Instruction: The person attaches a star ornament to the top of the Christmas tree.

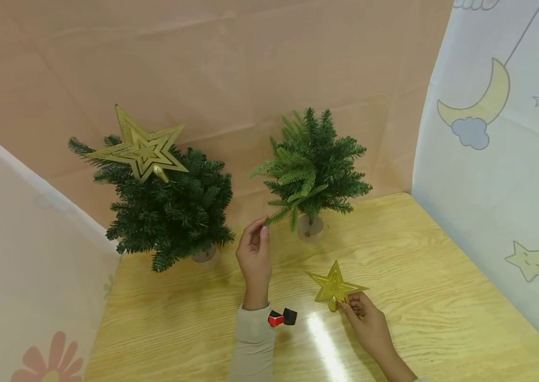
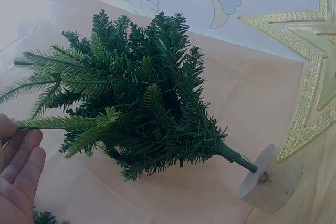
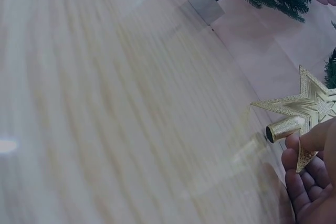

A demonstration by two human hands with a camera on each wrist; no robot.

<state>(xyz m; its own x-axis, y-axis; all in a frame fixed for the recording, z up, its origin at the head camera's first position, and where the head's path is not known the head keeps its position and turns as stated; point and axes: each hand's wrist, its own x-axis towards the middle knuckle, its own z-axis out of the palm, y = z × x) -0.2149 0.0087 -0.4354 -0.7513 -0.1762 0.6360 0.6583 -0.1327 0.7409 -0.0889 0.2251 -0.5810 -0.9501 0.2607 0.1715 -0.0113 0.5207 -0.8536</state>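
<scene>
My left hand [image 1: 255, 254] pinches the tip of a light green branch [image 2: 58, 123] on the small artificial Christmas tree [image 1: 322, 159]. That tree stands upright on a round wooden base [image 1: 310, 228]. Low over the table, my right hand [image 1: 370, 323] holds a gold star tree topper [image 1: 335, 284] by one lower point, between thumb and fingers. In the right wrist view the topper's hollow socket [image 3: 283, 128] faces the tabletop side. A larger gold star [image 1: 145, 151] sits tilted on top of the fuller Christmas tree [image 1: 174, 207] at the left.
The wooden table [image 1: 441, 297] carries both trees near its back edge. An orange-pink cloth [image 1: 231, 63] hangs behind them. Printed white cloths [image 1: 479, 175] close off the sides. A red and black marker [image 1: 276, 318] appears beside the left sleeve [image 1: 253, 339].
</scene>
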